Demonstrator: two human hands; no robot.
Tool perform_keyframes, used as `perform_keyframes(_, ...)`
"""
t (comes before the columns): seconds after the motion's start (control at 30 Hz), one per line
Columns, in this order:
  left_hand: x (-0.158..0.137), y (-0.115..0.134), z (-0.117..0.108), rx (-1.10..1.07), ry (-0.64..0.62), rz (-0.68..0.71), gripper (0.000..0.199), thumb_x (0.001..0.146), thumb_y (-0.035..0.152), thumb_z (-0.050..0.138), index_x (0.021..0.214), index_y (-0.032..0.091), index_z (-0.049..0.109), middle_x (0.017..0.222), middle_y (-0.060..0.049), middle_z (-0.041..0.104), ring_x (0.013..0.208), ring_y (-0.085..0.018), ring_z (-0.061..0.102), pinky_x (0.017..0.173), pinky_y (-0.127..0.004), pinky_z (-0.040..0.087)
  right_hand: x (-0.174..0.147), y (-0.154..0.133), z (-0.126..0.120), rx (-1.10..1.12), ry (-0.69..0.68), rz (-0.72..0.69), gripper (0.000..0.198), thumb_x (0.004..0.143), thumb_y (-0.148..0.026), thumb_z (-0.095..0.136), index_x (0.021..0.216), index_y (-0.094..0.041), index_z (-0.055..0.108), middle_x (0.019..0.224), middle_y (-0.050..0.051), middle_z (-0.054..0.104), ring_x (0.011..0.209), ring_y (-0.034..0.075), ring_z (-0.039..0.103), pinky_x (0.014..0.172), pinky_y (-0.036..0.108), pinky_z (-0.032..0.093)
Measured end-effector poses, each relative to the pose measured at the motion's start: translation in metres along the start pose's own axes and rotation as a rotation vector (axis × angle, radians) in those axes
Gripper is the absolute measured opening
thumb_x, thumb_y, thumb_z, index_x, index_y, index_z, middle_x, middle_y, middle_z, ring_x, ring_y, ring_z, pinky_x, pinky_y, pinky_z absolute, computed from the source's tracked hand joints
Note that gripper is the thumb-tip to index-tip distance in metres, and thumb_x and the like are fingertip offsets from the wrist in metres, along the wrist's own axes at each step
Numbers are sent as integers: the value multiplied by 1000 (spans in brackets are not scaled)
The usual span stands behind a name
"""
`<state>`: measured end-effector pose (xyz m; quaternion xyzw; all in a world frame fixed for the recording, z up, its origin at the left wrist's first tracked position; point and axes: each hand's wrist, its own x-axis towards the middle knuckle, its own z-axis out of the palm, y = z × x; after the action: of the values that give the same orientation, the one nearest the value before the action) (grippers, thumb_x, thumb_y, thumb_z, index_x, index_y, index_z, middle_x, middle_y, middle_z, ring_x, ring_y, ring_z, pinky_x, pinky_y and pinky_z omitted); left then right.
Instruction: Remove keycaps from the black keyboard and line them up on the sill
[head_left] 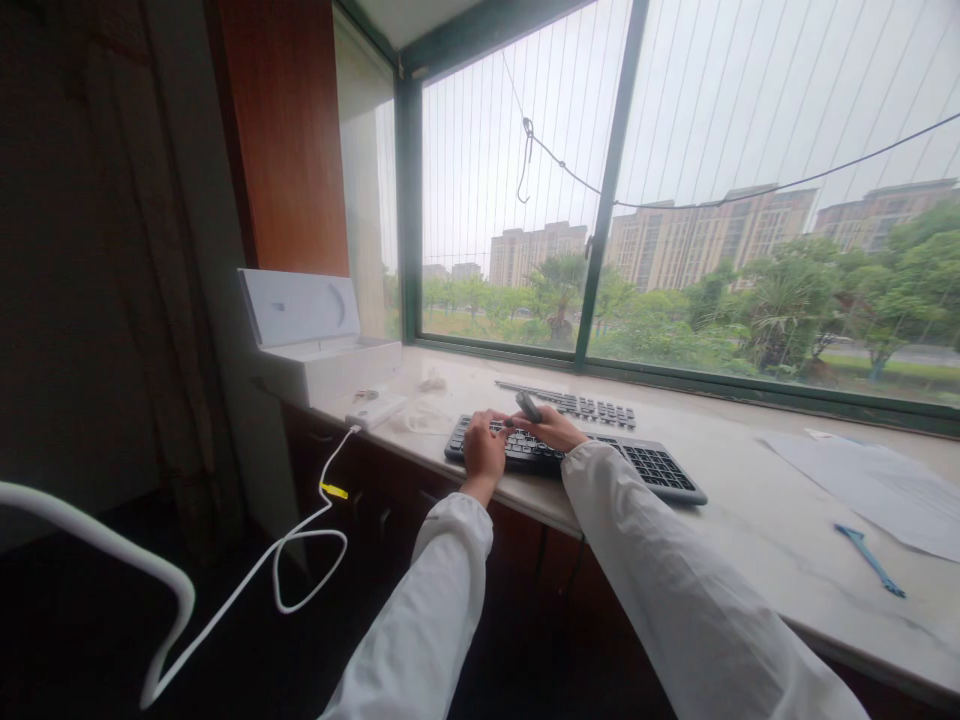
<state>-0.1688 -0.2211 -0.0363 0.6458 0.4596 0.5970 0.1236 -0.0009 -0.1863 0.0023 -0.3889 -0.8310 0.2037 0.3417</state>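
A dark keyboard (664, 470) lies on the pale marble-look counter, with its right-hand key block in plain sight. My right hand (553, 430) is closed around a dark grey, thick-handled tool (528, 406) whose exact kind I cannot make out. The tool slants over the keyboard's left half. Close beside it, my left hand (484, 445) bends over the left end of the keyboard, fingertips drawn together near the tool's lower end. Whatever those fingers hold is hidden or too small to name. Behind the keyboard, loose keycaps (600, 410) lie in rows.
At the left stands an open white box (330, 365). A white power strip (375, 410) sits by the counter edge, its white cable (300, 530) hanging down. Papers (877, 480) and a blue tool (870, 560) lie at right. Windows (510, 220) rise behind.
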Motion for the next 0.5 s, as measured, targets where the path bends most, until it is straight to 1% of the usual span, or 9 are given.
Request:
perform_keyframes(0.27,0,-1,1,9,3,4,9,81,16,70,90,18,67,97,-3,64,59,-9,55,68,-25,46,0,0,1,-16,11,15,54,82,-64,56,92,-14,77,79,5,70,79,22,63,74,31,49)
perform_keyframes(0.5,-1,-1,1,24,4,-6,11,82,17,70,92,19,67,98,-3,64,59,-9,55,67,-25,46,0,-3,1,-47,9,43,58,82,-65,55,94,-13,76,83,7,71,83,23,62,76,32,48)
